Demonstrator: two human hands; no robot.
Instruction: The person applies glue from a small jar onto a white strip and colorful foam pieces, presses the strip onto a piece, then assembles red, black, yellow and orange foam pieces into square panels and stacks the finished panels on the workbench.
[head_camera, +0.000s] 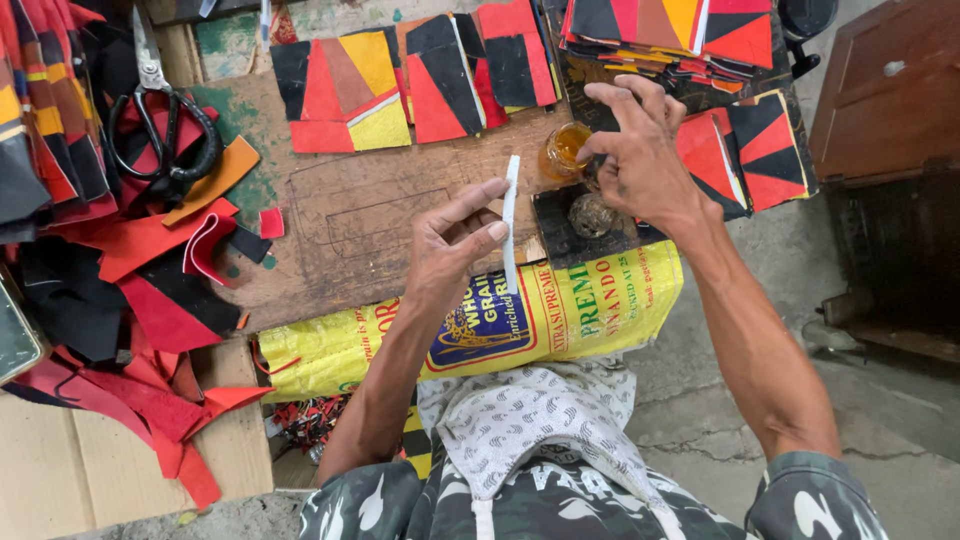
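Closest to the lens is the person's own lap: a camouflage shirt (560, 500) with a pale patterned cloth (530, 420) bunched over it, and beyond it a yellow printed sack (560, 310) draped over the near edge of the table (350, 220).

The left hand (450, 245) is raised just above the sack, its thumb and forefinger pressed together on a narrow white strip (510, 220) that stands almost upright between them; the other fingers curl loosely beneath. The right hand (640, 150) is reaching further back, its fingers bent down and bunched at the mouth of a small jar of amber liquid (565, 150), touching or nearly touching the rim. Whether they hold a brush or dab stick I cannot tell. A dark round lump (592, 213) sits on a black pad just below that hand.

Stacks of red, black and yellow patchwork pieces (345, 90) lie along the far side, more of them piled at the upper right (670, 30). Big black-handled scissors (160, 115) rest on loose red and black offcuts (150, 290) to the left.

To my eye this is the gluing stage: the strip is held ready while the other hand goes for adhesive. The next move would call for a steady pinch on the strip and a thin, even coat along its length, without dripping on the finished pieces.
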